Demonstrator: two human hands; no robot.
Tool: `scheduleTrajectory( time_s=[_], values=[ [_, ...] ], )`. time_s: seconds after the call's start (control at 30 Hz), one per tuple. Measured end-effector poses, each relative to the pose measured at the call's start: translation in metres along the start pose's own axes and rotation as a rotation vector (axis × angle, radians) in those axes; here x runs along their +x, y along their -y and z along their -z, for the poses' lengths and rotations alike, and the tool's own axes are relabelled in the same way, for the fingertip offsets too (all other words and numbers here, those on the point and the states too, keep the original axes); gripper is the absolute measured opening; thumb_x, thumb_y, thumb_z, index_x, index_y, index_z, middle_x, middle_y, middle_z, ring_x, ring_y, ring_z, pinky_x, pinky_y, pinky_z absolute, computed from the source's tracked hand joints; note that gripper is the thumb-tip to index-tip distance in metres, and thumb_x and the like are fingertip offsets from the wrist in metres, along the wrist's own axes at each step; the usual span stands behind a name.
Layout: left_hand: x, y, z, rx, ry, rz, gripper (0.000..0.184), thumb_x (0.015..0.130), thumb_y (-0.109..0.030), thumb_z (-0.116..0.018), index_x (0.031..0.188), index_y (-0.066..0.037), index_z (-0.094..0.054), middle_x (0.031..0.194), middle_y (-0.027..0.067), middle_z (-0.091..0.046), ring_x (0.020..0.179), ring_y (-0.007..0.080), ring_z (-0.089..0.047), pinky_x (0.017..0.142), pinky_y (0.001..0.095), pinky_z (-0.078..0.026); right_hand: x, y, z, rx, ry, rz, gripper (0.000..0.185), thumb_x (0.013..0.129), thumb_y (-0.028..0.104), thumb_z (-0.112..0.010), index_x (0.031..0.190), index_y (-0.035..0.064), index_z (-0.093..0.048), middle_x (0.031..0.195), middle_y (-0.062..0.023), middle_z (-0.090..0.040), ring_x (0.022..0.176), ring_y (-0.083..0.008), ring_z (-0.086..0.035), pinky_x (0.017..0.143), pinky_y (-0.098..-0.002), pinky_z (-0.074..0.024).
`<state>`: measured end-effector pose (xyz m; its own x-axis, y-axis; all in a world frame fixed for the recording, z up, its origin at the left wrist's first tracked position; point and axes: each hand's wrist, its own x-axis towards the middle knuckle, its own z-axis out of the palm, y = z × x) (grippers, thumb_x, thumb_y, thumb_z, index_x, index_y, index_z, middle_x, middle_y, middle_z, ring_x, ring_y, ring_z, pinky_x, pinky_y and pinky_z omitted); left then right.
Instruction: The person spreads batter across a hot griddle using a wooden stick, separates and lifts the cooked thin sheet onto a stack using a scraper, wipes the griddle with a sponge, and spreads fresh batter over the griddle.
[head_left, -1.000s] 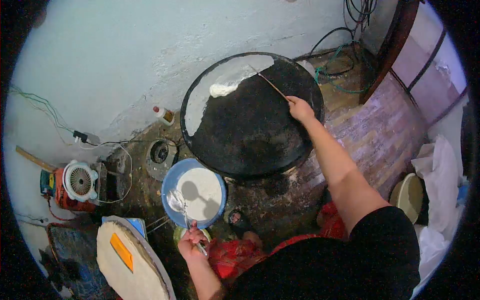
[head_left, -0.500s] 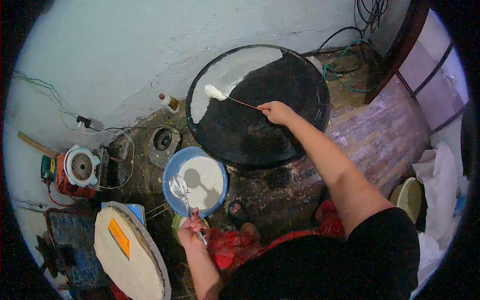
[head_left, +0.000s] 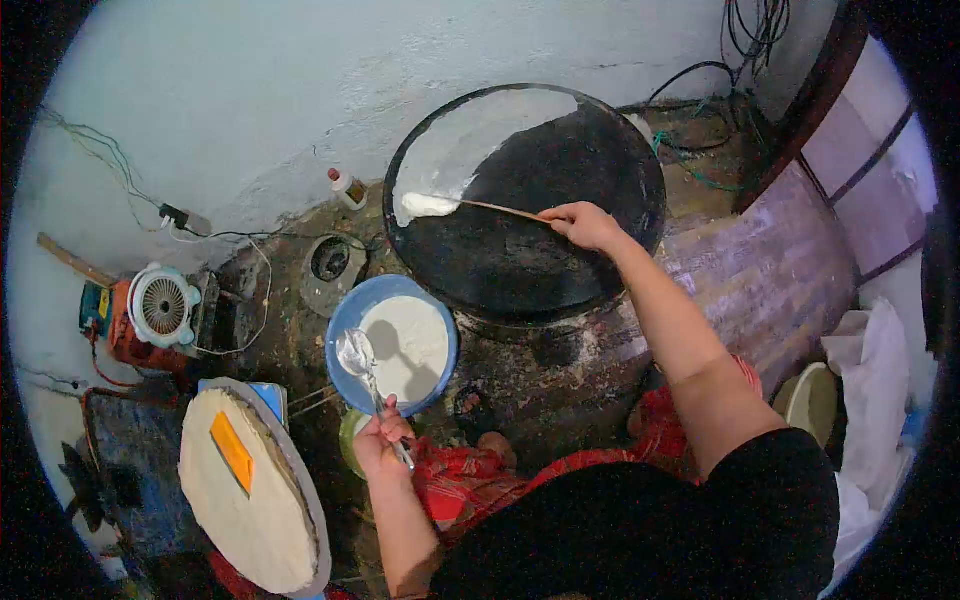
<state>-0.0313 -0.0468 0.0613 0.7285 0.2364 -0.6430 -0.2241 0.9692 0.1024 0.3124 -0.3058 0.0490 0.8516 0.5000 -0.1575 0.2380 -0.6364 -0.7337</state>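
Observation:
My right hand (head_left: 582,225) is closed on the end of a thin stick (head_left: 505,210) held over a large round black griddle (head_left: 540,240). The stick's far end meets a lump of white batter (head_left: 428,205) near the griddle's left edge. A thin white layer (head_left: 480,135) covers the griddle's upper left part. Lower down, my left hand (head_left: 384,442) grips the handle of a metal ladle (head_left: 358,355), its bowl over the left side of a blue basin (head_left: 345,385) of white batter (head_left: 408,345).
Left of the basin lies a stack of round flatbreads (head_left: 235,500) with an orange-handled scraper (head_left: 232,453). A small fan (head_left: 160,305), a bottle (head_left: 348,190) and a round burner (head_left: 333,262) stand near the wall. Cables hang at the upper right.
My right hand has swung the stick left and down along the griddle, and the lump of batter has moved toward the left edge. The white layer reaches further down. The ladle stays over the basin.

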Motion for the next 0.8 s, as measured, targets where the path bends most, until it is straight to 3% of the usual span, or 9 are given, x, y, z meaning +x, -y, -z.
scheduleTrajectory(
  time_s=[0.03,0.17,0.33,0.43,0.57,0.6,0.67,0.8],
  values=[
    [-0.002,0.002,0.0,-0.006,-0.002,-0.003,0.029,0.085,-0.013,-0.034,0.101,0.01,-0.043,0.067,0.0054,-0.045,0.049,0.0116,-0.041,0.041,0.0222,-0.036,-0.002,0.001,-0.005,-0.106,-0.096,-0.093,0.025,0.08,0.028,-0.05,0.102,0.0224,-0.06,0.095,-0.0076,-0.061,0.088,-0.0251,-0.057,0.078,-0.0353,-0.0444],
    [-0.004,0.003,-0.007,-0.014,-0.021,0.012,0.029,0.084,-0.013,-0.035,0.101,0.009,-0.043,0.066,0.0046,-0.043,0.049,0.0108,-0.039,0.042,0.0217,-0.036,-0.006,0.012,-0.05,-0.099,-0.066,-0.005,0.025,0.079,0.028,-0.05,0.103,0.0278,-0.059,0.096,-0.0065,-0.06,0.088,-0.0255,-0.057,0.078,-0.0357,-0.0447],
    [-0.003,0.0,-0.001,0.015,-0.034,0.013,0.03,0.084,-0.014,-0.036,0.102,0.008,-0.044,0.068,0.0054,-0.044,0.049,0.0108,-0.04,0.043,0.022,-0.036,-0.041,0.011,-0.012,-0.266,0.002,-0.025,0.028,0.078,0.03,-0.051,0.106,0.0293,-0.056,0.096,-0.0062,-0.06,0.088,-0.0252,-0.057,0.077,-0.0365,-0.0452],
    [-0.006,0.0,0.001,0.023,-0.04,0.003,0.03,0.085,-0.014,-0.035,0.103,0.008,-0.044,0.069,0.0052,-0.044,0.049,0.0104,-0.039,0.043,0.0217,-0.036,-0.05,-0.006,-0.018,-0.149,-0.236,-0.187,0.027,0.08,0.03,-0.049,0.105,0.0273,-0.057,0.096,-0.0067,-0.06,0.088,-0.0259,-0.057,0.077,-0.0357,-0.0451],
    [-0.007,-0.003,0.005,0.056,-0.045,-0.011,0.031,0.085,-0.015,-0.034,0.103,0.008,-0.044,0.068,0.0043,-0.044,0.049,0.0099,-0.038,0.043,0.0208,-0.035,-0.055,-0.019,-0.063,0.118,-0.105,0.015,0.027,0.082,0.028,-0.047,0.105,0.0195,-0.058,0.098,-0.0092,-0.059,0.091,-0.027,-0.056,0.079,-0.0342,-0.0435],
    [-0.009,-0.002,0.006,0.054,-0.04,-0.026,0.031,0.086,-0.015,-0.034,0.103,0.008,-0.044,0.067,0.0042,-0.044,0.049,0.0099,-0.038,0.043,0.0206,-0.035,-0.057,-0.026,-0.076,0.113,-0.036,-0.039,0.026,0.082,0.027,-0.046,0.104,0.0188,-0.058,0.099,-0.0108,-0.059,0.092,-0.0268,-0.056,0.079,-0.0342,-0.0433],
    [-0.012,-0.002,0.007,0.026,-0.034,-0.011,0.031,0.086,-0.015,-0.034,0.103,0.008,-0.044,0.068,0.0044,-0.044,0.049,0.01,-0.038,0.043,0.0207,-0.036,-0.088,-0.018,-0.077,0.088,-0.09,0.078,0.027,0.081,0.028,-0.047,0.105,0.0192,-0.058,0.095,-0.0132,-0.059,0.086,-0.0282,-0.058,0.075,-0.0353,-0.0447],
    [-0.016,-0.007,0.01,-0.002,-0.033,0.02,0.03,0.085,-0.015,-0.034,0.103,0.008,-0.045,0.068,0.005,-0.044,0.049,0.0104,-0.039,0.042,0.0211,-0.036,-0.155,0.01,-0.058,-0.031,0.033,-0.052,0.031,0.078,0.027,-0.051,0.107,0.0197,-0.056,0.09,-0.0149,-0.06,0.079,-0.0303,-0.058,0.071,-0.0367,-0.0461]
  ],
)
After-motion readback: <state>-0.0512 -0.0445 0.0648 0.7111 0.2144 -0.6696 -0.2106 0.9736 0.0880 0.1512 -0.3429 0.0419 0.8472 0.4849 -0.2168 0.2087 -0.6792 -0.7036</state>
